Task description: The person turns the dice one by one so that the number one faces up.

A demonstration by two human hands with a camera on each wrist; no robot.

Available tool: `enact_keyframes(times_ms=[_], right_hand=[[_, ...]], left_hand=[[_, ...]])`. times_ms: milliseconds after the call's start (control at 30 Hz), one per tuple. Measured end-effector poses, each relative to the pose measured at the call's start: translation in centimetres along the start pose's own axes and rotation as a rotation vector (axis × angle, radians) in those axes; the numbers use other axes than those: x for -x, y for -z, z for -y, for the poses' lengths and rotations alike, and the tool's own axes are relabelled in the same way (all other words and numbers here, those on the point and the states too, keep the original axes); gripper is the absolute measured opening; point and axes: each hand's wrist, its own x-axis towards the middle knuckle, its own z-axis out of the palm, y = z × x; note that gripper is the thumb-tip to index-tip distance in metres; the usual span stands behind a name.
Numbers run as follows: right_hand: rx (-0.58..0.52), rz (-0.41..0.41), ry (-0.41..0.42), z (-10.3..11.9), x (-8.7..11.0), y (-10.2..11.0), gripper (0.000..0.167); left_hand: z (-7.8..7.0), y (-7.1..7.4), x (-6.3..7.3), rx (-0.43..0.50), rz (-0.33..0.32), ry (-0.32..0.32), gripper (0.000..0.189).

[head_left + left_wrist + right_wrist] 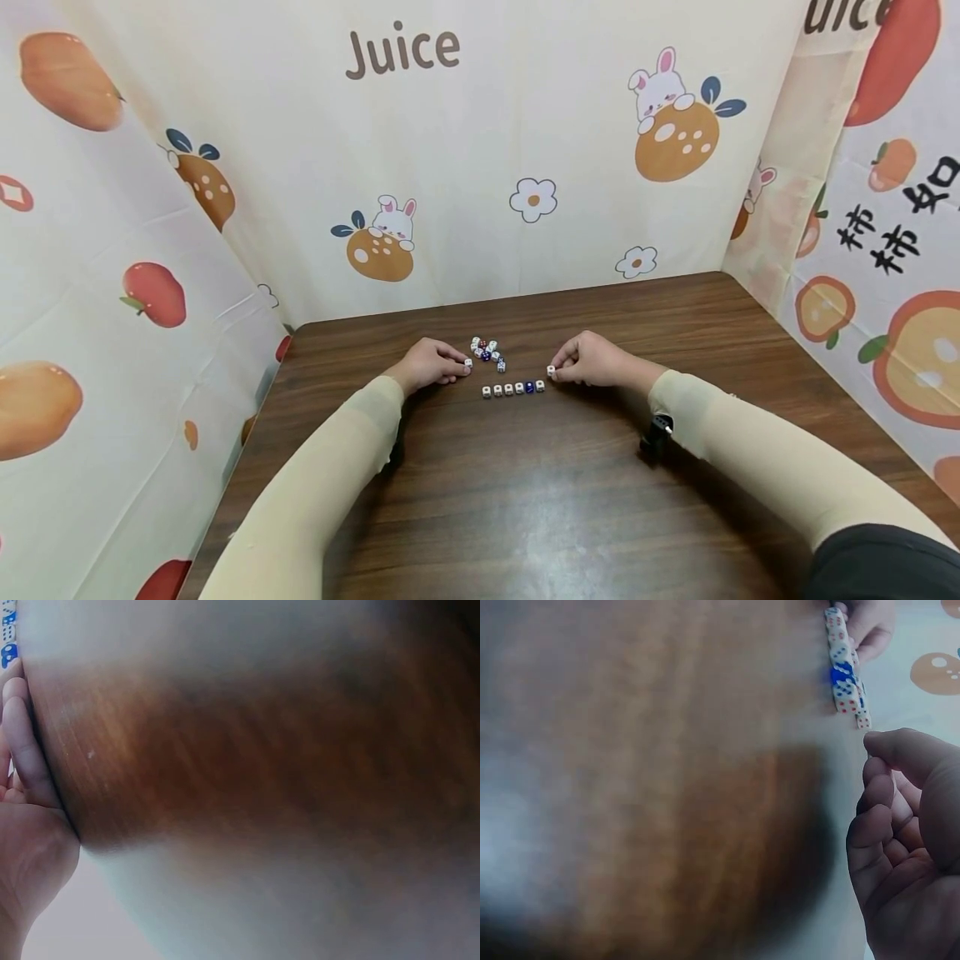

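Note:
My left hand (432,364) pinches a white die (468,363) between thumb and fingertips, left of a loose cluster of dice. On the right, my right hand (592,360) pinches another white die (551,371) just past the right end of a straight row. The row holds several white dice (508,389) and one blue die (529,387), spaced slightly apart. In the left wrist view, fingers (26,742) show at the left edge beside blue-dotted dice. In the right wrist view, the thumb and curled fingers (874,825) are near the row's end.
Behind the row lies the cluster of white and blue dice (486,355) with one red die (483,343). All stand on a brown wooden table (510,483). Printed cloth walls (465,167) enclose the back and both sides. A black device (657,433) sits at the right wrist.

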Motion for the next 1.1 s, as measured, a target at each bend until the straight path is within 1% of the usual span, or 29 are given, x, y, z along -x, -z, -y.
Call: enact_keyframes(times_ms=[167, 300, 633, 1100], right_hand=[[0.017, 0.014, 0.025, -0.1, 0.56, -0.4, 0.004], [0.042, 0.012, 0.061, 0.05, 0.8, -0.46, 0.003], [0.088, 0.026, 0.104, 0.1, 0.68, -0.91, 0.004], [0.098, 0.03, 0.106, 0.13, 0.65, -1.03, 0.006]], left_hand=[[-0.09, -0.02, -0.04, 0.006, 0.006, 0.003, 0.023], [-0.14, 0.03, 0.02, 0.014, 0.003, 0.003, 0.022], [-0.1, 0.03, 0.02, 0.012, -0.001, 0.005, 0.022], [0.0, -0.01, -0.01, 0.0, -0.002, -0.006, 0.023]])
